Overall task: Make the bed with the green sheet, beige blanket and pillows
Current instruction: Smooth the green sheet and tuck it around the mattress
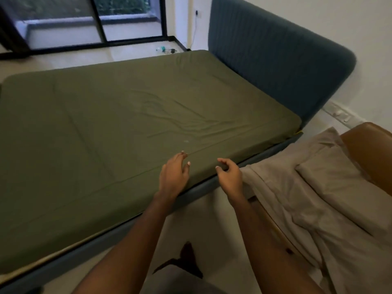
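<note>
The green sheet (118, 124) covers the whole mattress, with wrinkles near the middle and toward the headboard end. My left hand (174, 175) hovers over the near edge of the bed, fingers loosely spread and holding nothing. My right hand (230, 177) is just beside it at the mattress edge, fingers relaxed and slightly curled, empty. The beige blanket (297, 209) lies bunched on a chair to my right, with a pillow (331, 177) in a beige case resting on top of it.
A blue padded headboard (275, 60) stands at the right end of the bed. A brown chair (369, 149) holds the bedding at the right. Glass doors (84, 22) are beyond the bed, with a small bottle and cable (165, 49) on the floor.
</note>
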